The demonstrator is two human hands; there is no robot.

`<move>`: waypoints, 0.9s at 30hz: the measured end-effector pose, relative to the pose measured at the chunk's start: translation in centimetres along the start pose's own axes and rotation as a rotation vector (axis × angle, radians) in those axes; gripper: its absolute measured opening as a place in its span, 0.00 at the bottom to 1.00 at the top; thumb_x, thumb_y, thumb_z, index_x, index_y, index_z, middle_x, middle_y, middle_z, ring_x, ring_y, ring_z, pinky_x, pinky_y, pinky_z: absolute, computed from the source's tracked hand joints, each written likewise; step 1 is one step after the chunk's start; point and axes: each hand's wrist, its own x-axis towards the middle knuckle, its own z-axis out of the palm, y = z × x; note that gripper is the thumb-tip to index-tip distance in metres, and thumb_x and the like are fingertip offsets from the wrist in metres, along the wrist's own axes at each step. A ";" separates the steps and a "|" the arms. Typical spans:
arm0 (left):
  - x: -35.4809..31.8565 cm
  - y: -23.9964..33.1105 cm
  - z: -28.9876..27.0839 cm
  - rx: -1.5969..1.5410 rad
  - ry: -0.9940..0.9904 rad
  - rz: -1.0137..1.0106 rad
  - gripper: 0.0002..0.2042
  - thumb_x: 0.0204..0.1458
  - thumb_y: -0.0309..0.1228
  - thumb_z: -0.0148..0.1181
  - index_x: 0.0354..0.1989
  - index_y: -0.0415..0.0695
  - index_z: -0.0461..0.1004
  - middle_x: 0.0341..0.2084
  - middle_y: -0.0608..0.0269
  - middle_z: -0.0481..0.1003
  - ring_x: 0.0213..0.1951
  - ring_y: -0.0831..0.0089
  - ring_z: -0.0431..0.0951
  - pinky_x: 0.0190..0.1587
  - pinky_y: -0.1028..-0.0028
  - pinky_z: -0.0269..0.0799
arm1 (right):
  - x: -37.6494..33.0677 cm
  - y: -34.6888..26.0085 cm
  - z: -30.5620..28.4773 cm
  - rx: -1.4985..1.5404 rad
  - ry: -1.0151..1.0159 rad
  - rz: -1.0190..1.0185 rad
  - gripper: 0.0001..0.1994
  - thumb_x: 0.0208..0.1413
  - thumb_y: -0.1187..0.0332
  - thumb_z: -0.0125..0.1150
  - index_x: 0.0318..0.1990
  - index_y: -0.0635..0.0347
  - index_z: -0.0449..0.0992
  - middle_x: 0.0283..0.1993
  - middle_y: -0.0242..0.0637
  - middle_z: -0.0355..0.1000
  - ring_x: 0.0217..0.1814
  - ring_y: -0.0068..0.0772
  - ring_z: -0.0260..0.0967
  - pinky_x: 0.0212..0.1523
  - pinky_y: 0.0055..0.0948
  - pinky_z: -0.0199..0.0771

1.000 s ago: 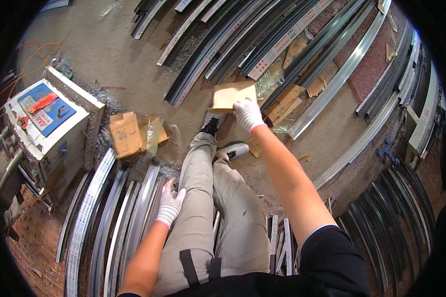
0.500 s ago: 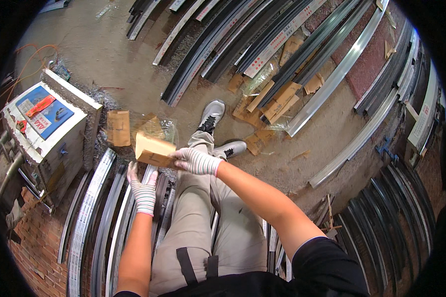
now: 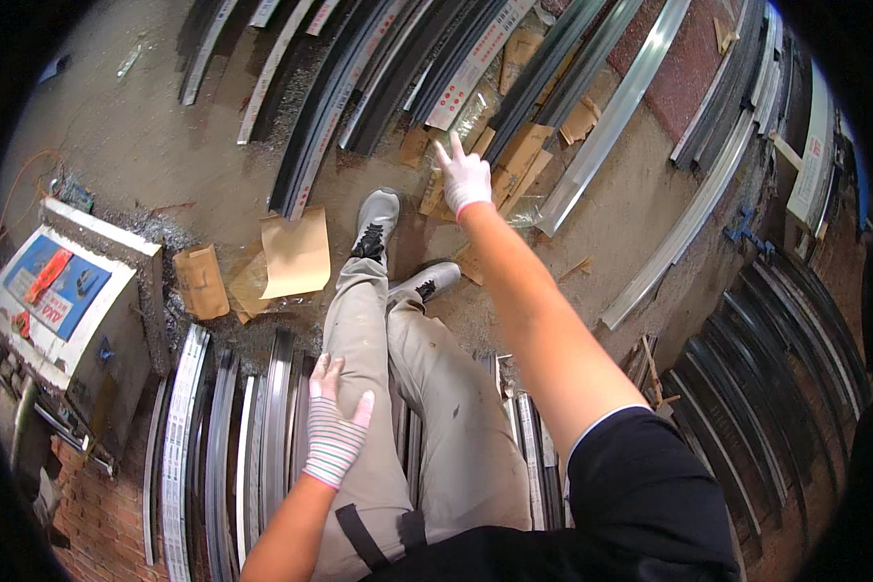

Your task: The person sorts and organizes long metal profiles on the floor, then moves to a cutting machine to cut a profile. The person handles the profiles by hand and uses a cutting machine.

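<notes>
Two gloved hands, seemingly empty: the left hand [image 3: 336, 432], fingers loose, rests on the trouser leg [image 3: 358, 325], perhaps for balance; the right hand [image 3: 468, 181], fingers spread, hangs near cardboard [image 3: 521, 160] at the ends of dark profiles [image 3: 545, 78], maybe padding

A light tan sheet of cardboard [image 3: 296, 254] lies on the floor [image 3: 155, 136], four-sided and nearly flat, its plain face up. Its top edge comes right up to the ends of some metal bars [image 3: 299, 189], and its left side overlaps a darker, crumpled piece of cardboard [image 3: 248, 283]. Just left of these sits a brown folded cardboard [image 3: 202, 281], longer than wide, with dark marks on its face. Farther right, long brown cardboard strips [image 3: 521, 157] lie slantwise by other bar ends, just beside the gloved right hand [image 3: 468, 182]; whether the fingers touch them is hard to tell.
</notes>
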 end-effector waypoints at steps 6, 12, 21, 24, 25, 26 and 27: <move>1.5 0.5 -1.7 0.003 0.055 0.003 0.28 0.54 0.26 0.65 0.63 0.34 0.66 0.65 0.39 0.63 0.67 0.46 0.64 0.70 0.57 0.60 | 6.5 2.7 4.3 -0.017 -0.202 -0.090 0.20 0.59 0.73 0.55 0.58 0.41 0.77 0.60 0.40 0.72 0.46 0.43 0.81 0.40 0.43 0.83; 2.0 0.5 -1.9 0.123 0.047 0.077 0.26 0.54 0.26 0.65 0.62 0.33 0.67 0.63 0.39 0.65 0.66 0.46 0.65 0.70 0.57 0.60 | 3.6 3.3 6.3 0.080 -0.025 -0.138 0.07 0.55 0.73 0.59 0.41 0.56 0.80 0.37 0.45 0.79 0.40 0.48 0.81 0.41 0.44 0.82; 2.6 1.8 -1.1 0.308 0.013 0.177 0.24 0.55 0.24 0.64 0.61 0.36 0.68 0.61 0.41 0.66 0.61 0.51 0.70 0.63 0.62 0.69 | -2.7 -1.3 4.3 0.274 -0.048 -0.396 0.08 0.55 0.67 0.60 0.35 0.59 0.81 0.33 0.47 0.80 0.36 0.48 0.82 0.38 0.42 0.83; 2.6 1.7 -0.8 0.246 0.005 0.181 0.24 0.55 0.24 0.64 0.61 0.37 0.68 0.62 0.42 0.66 0.61 0.52 0.71 0.63 0.63 0.69 | -6.8 -4.3 4.3 0.480 -0.045 -0.313 0.07 0.54 0.66 0.60 0.30 0.58 0.80 0.30 0.48 0.79 0.35 0.49 0.81 0.37 0.45 0.82; 2.6 1.5 -0.6 0.254 0.005 0.190 0.24 0.55 0.24 0.63 0.61 0.36 0.68 0.62 0.43 0.66 0.60 0.54 0.71 0.62 0.63 0.69 | -7.9 -4.5 4.3 0.575 -0.060 -0.255 0.07 0.54 0.66 0.59 0.29 0.58 0.80 0.27 0.50 0.78 0.34 0.53 0.80 0.37 0.49 0.81; 2.5 1.5 -0.5 0.250 -0.001 0.170 0.24 0.54 0.25 0.64 0.60 0.36 0.69 0.61 0.42 0.66 0.60 0.52 0.71 0.63 0.62 0.69 | -8.9 -4.7 4.1 0.602 -0.064 -0.315 0.07 0.54 0.66 0.59 0.29 0.59 0.79 0.27 0.51 0.78 0.34 0.55 0.80 0.37 0.50 0.80; 2.5 1.4 -0.3 0.244 -0.004 0.152 0.24 0.54 0.26 0.65 0.60 0.35 0.69 0.61 0.41 0.67 0.61 0.50 0.71 0.64 0.61 0.68 | -9.6 -4.8 3.8 0.616 -0.079 -0.372 0.07 0.54 0.67 0.59 0.30 0.59 0.79 0.27 0.52 0.78 0.33 0.56 0.80 0.37 0.50 0.80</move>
